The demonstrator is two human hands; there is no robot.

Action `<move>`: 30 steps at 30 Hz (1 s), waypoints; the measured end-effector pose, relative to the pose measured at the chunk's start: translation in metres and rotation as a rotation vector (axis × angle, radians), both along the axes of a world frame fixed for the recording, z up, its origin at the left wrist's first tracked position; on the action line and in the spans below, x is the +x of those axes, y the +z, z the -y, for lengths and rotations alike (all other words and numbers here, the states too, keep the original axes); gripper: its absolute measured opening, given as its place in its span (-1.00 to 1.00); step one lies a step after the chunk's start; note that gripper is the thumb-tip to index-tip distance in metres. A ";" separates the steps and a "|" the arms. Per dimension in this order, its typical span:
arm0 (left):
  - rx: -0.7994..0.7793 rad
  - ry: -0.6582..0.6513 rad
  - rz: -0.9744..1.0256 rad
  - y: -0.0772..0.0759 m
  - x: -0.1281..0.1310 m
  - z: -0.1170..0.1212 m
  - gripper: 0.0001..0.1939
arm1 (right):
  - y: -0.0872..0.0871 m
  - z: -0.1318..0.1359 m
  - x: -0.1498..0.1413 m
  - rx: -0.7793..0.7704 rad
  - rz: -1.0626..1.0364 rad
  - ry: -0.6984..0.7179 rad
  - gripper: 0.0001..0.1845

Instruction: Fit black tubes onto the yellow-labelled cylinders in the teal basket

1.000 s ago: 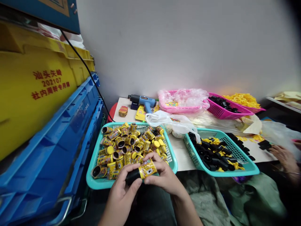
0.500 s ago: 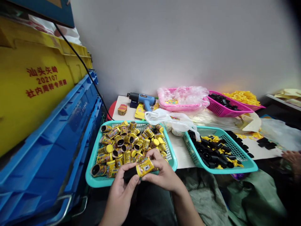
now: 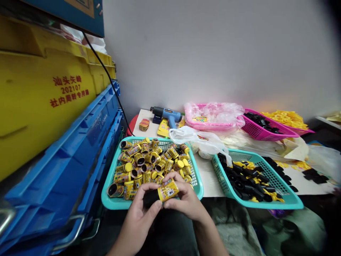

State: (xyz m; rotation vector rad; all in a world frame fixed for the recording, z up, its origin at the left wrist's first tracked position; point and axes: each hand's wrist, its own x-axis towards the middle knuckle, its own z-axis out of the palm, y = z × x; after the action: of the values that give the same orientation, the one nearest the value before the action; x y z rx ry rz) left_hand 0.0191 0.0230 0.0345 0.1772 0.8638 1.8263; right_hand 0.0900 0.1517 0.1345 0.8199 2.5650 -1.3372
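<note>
My left hand [image 3: 145,206] is closed round the black end of a small plastic tube with a yellow printed sleeve [image 3: 168,190]. The fingers of my right hand [image 3: 185,199] grip the sleeved end, so both hands hold the tube together, tilted, over the near edge of a turquoise basket [image 3: 108,203]. Inside that basket lie many similar yellow-labelled tubes [image 3: 147,167], some showing dark open ends and others yellow caps. The tube's far end is partly hidden by my right fingers.
At the right, another turquoise basket [image 3: 290,204] holds black and yellow plastic parts. Behind stand a blue heat gun [image 3: 170,114], a white plastic bag [image 3: 202,140] and pink baskets [image 3: 257,132]. Blue crates [image 3: 87,142] and a yellow crate [image 3: 26,106] are stacked at the left.
The view has turned slightly left, so the scene sits further right. Both hands keep hold of the tube, with little change in grip. A hand at the far right has mostly left the view.
</note>
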 end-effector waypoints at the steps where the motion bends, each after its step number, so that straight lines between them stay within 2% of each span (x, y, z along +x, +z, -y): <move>1: -0.002 0.017 -0.016 0.001 -0.001 0.000 -0.65 | -0.001 0.001 -0.001 0.013 -0.006 -0.002 -0.77; 5: -0.002 0.057 -0.059 0.003 -0.004 -0.002 -0.72 | -0.001 0.001 -0.004 0.120 -0.009 0.047 -0.78; 9: -0.012 0.093 -0.070 0.000 -0.002 -0.001 -0.74 | -0.001 0.000 -0.004 0.317 -0.010 0.139 -0.75; 12: -0.008 0.046 0.047 -0.001 0.000 0.000 -0.69 | -0.003 0.002 -0.003 0.437 -0.045 0.214 -0.73; 16: 0.092 -0.064 0.289 -0.001 0.004 0.000 -0.69 | 0.003 0.007 -0.005 0.543 -0.049 0.317 -0.76; 18: 0.112 -0.069 0.336 -0.001 0.006 0.001 -0.70 | 0.011 0.005 -0.011 0.542 -0.008 0.381 -0.76; 23: 0.121 -0.053 0.372 -0.002 0.007 0.001 -0.64 | 0.025 -0.004 -0.024 0.404 0.113 0.527 -0.81; 27: 0.131 -0.078 0.462 0.001 -0.004 0.000 -0.65 | 0.018 -0.004 -0.023 0.485 0.073 0.483 -0.81; 30: 0.172 -0.091 0.541 0.002 -0.013 0.001 -0.68 | 0.015 -0.001 -0.021 0.441 0.068 0.413 -0.81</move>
State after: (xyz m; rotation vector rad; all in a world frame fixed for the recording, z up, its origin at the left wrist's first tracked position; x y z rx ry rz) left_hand 0.0062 0.0222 0.0369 -0.1640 0.3145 1.7393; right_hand 0.0691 0.1531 0.1491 0.3385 2.8033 -0.6295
